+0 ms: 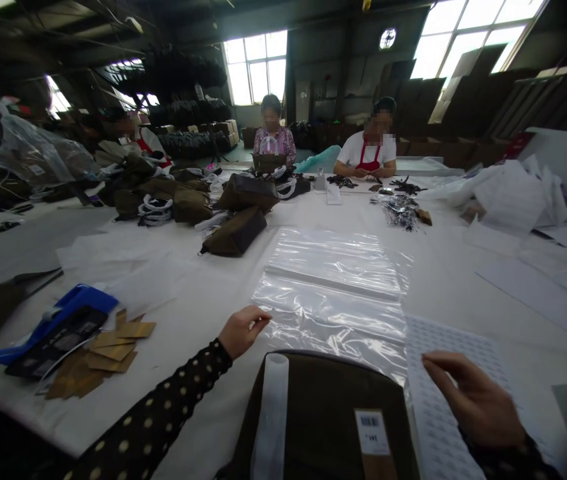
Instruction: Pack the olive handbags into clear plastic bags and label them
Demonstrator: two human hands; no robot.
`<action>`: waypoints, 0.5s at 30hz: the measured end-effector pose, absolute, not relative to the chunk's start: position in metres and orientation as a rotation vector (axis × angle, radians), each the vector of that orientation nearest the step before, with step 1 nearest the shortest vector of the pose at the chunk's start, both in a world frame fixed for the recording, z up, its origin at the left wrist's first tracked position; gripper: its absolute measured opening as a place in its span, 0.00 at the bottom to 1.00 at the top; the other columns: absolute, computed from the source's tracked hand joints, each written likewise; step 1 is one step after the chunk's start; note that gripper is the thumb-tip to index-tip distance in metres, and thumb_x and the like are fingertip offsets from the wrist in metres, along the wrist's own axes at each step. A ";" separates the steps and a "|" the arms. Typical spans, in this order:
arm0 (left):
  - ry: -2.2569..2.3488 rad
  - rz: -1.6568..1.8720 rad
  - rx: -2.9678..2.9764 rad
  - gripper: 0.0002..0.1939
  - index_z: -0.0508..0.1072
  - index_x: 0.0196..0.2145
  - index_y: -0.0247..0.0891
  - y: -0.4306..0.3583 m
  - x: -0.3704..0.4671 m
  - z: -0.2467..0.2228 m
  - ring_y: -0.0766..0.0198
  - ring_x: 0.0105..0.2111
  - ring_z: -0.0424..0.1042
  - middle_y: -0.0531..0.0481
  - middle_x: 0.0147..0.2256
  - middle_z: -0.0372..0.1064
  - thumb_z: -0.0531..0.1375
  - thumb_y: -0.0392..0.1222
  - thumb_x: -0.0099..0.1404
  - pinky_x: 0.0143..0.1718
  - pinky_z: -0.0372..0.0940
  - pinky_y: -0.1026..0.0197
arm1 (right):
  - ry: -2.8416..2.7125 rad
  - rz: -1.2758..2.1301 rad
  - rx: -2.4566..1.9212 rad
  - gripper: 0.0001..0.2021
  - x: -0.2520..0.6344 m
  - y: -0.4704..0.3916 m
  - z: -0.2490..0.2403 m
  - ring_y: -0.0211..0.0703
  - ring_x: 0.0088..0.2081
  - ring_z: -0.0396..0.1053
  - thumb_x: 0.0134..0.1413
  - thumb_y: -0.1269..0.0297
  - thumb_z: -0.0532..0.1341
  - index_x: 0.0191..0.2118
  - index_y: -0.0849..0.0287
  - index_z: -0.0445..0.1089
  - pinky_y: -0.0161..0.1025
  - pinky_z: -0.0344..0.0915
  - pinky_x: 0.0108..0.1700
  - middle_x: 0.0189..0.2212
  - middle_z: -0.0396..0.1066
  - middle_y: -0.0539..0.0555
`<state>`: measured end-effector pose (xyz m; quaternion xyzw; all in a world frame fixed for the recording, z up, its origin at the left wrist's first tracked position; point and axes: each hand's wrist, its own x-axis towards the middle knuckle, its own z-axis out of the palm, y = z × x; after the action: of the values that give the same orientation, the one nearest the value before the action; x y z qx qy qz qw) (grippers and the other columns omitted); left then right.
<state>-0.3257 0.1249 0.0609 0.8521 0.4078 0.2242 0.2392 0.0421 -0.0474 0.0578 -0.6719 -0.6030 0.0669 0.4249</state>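
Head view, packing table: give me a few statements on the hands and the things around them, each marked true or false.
1. The left hand pinches the edge of the clear plastic zip bag. True.
2. The right hand rests on a blue tape dispenser. False: it rests on the white sheet of small stickers; the blue dispenser lies far to the left.
3. The dark olive fabric bag nearest the camera carries a barcode label. True.
4. The tan card tags lie inside the plastic bag. False: they lie loose on the table beside the dispenser.
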 end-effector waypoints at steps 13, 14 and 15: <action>1.017 -0.134 2.351 0.18 0.71 0.26 0.37 0.221 -0.278 0.002 0.68 0.25 0.67 0.54 0.24 0.69 0.46 0.44 0.65 0.29 0.60 0.67 | -1.841 0.722 -1.965 0.19 0.058 0.051 -0.049 0.43 0.27 0.65 0.55 0.54 0.43 0.23 0.56 0.63 0.41 0.62 0.33 0.22 0.67 0.52; 1.040 -0.105 2.370 0.20 0.70 0.28 0.37 0.219 -0.275 0.006 0.67 0.27 0.68 0.52 0.26 0.70 0.42 0.44 0.66 0.30 0.61 0.66 | -1.830 0.710 -1.990 0.20 0.058 0.055 -0.047 0.43 0.27 0.65 0.56 0.54 0.40 0.23 0.56 0.61 0.41 0.62 0.32 0.21 0.66 0.52; 1.065 -0.074 2.395 0.20 0.69 0.30 0.36 0.216 -0.272 0.010 0.65 0.28 0.68 0.50 0.28 0.70 0.41 0.46 0.67 0.31 0.61 0.64 | -1.823 0.697 -2.009 0.20 0.057 0.057 -0.044 0.44 0.27 0.65 0.56 0.52 0.41 0.24 0.56 0.60 0.41 0.62 0.33 0.22 0.66 0.52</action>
<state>-0.2717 0.2158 0.0102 0.8827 0.3926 -0.0274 0.2566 0.0569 0.0574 -0.0438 -0.7070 -0.6413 0.2454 0.1695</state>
